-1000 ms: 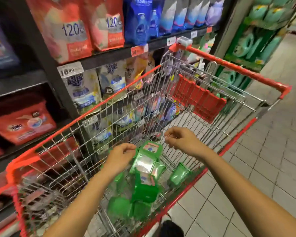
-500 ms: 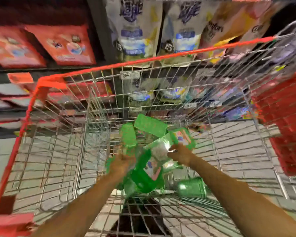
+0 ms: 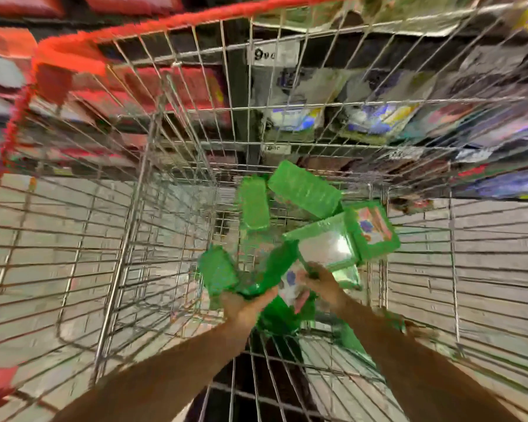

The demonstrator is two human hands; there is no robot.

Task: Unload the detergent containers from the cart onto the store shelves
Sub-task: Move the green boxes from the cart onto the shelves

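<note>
Both hands are low in the cart (image 3: 153,27) on one green pack (image 3: 279,266), whose long axis runs from 7 to 1 o'clock. The left hand (image 3: 244,304) curls its fingers round the lower end. The right hand (image 3: 322,283) seems to pinch the label side, though blur hides detail. More packs (image 3: 305,190) lie just beyond at 12 to 1. The shelves (image 3: 317,95) are at 12, so the lift probably goes up and forward.

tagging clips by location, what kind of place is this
Most likely a supermarket aisle: a red-rimmed wire shopping cart holds green detergent containers, and the shelves behind it carry packaged pouches with a price tag.
</note>
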